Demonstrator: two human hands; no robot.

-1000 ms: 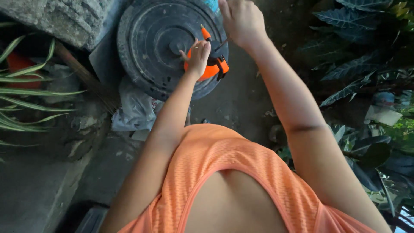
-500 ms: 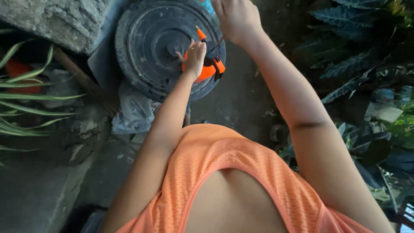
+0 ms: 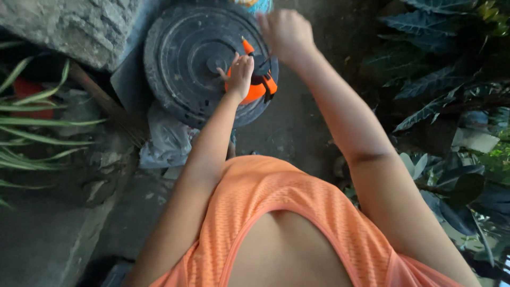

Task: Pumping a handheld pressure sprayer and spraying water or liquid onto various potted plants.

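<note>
Left hand (image 3: 239,74) on orange sprayer (image 3: 254,87) — black lid (image 3: 186,58)

An orange sprayer head with black fittings (image 3: 258,85) sits upright at the round black lid's (image 3: 186,58) right edge.

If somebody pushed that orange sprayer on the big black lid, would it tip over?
Probably, if pushed hard. The orange sprayer stands on the ridged black round lid, so it likely grips rather than slides. It looks like light plastic. The left hand rests on it and the right hand is just above, steadying it.
</note>
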